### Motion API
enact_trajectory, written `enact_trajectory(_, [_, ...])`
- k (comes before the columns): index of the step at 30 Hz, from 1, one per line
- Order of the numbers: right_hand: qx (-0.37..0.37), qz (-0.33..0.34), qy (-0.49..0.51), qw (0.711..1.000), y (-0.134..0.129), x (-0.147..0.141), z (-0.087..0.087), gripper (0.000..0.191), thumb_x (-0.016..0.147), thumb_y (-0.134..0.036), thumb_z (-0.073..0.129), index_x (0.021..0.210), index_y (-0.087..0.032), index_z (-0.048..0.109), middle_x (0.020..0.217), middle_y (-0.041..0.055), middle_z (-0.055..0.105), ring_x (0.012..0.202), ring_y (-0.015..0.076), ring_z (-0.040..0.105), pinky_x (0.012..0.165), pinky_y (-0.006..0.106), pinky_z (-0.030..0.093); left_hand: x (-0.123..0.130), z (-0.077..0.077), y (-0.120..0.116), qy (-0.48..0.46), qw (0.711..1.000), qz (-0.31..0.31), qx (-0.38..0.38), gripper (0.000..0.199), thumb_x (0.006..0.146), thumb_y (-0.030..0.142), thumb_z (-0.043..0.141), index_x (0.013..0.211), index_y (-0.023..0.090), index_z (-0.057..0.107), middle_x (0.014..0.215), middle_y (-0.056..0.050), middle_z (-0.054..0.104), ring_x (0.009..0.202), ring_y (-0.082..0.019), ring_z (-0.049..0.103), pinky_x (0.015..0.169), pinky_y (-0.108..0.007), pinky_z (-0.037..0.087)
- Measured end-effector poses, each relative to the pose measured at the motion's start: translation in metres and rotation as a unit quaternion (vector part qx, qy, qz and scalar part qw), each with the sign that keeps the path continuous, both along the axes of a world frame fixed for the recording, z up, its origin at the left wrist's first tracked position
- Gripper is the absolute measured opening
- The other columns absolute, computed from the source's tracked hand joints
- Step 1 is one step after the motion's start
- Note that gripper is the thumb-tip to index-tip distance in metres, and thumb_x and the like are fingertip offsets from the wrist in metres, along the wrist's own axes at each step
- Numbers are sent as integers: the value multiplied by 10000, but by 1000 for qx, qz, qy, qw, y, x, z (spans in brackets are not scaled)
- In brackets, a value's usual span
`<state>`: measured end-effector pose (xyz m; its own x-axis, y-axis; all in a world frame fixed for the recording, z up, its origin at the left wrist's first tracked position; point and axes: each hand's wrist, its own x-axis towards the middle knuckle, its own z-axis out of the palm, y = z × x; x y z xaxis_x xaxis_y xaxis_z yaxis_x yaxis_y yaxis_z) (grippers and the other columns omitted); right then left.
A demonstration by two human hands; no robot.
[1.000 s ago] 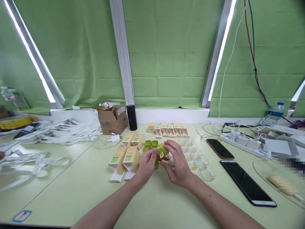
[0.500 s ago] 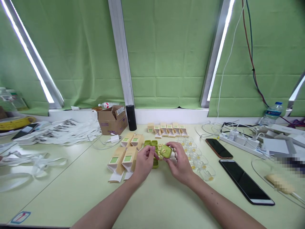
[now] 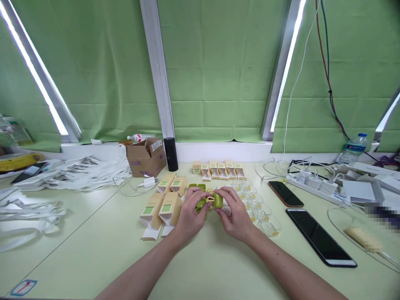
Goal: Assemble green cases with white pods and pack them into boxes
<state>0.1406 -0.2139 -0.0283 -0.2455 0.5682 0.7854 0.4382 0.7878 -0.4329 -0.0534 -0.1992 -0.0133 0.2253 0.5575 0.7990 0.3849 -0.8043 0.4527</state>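
Observation:
Between my hands is a small green case [image 3: 218, 200], held by my right hand [image 3: 235, 212] between thumb and fingers. My left hand [image 3: 193, 211] pinches a small cream-coloured loop [image 3: 211, 199] at the left side of that case. More green cases [image 3: 201, 187] lie on the table just behind and under my left hand, partly hidden by it. To the left stand several beige boxes with green squares [image 3: 167, 208], their white flaps open toward me. Right of my right hand lie several clear plastic pieces with yellow bits [image 3: 270, 225].
A row of smaller beige boxes [image 3: 221, 170] stands at the back, near a black cylinder [image 3: 170, 154] and a cardboard box [image 3: 146, 157]. Two phones [image 3: 320, 237] and a power strip with cables [image 3: 315, 188] lie at right. White straps [image 3: 84, 173] are heaped at left.
The green case has turned in my right hand, so its side now shows. My left hand has moved in to it and pinches the loop. The view has shifted slightly.

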Motion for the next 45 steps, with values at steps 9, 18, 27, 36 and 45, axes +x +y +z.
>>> enact_trajectory(9, [19,7,-9,1000,-2,0,3,605,921,-102,580,1501,-259,516,1363,158,570,1278,312,616,1051,500,589,0,1,-2,6,1000,2,18,93,979,186,648,1046,218,705,948,-71,738,1008,-248,617,842,-387,558])
enact_trajectory(18, [5,25,11,1000,-1,0,-1,531,928,-140,616,1433,-269,512,1339,144,647,1252,318,645,1003,507,612,-1,0,-4,-40,997,6,-60,56,939,216,673,920,204,724,911,-66,671,879,-215,665,728,-316,547])
enact_trajectory(27, [5,37,-2,999,0,2,-2,558,948,-139,621,1476,-277,503,1384,140,634,1289,307,637,1032,495,605,3,-3,-4,-97,986,-40,-129,69,914,219,676,850,198,690,912,-60,655,896,-208,661,781,-317,547])
enact_trajectory(36, [5,38,-3,999,0,3,-5,545,970,-159,613,1494,-273,513,1391,144,645,1321,308,629,1080,519,584,4,-5,-2,-112,981,-63,-148,71,898,216,682,832,192,682,895,-59,647,861,-196,656,753,-306,548])
enact_trajectory(45, [6,41,-7,999,1,5,-7,546,974,-186,631,1501,-275,521,1392,143,655,1321,306,637,1083,513,581,3,-1,-4,-123,976,-65,-168,86,860,226,718,782,190,715,885,-70,667,861,-204,660,733,-306,555])
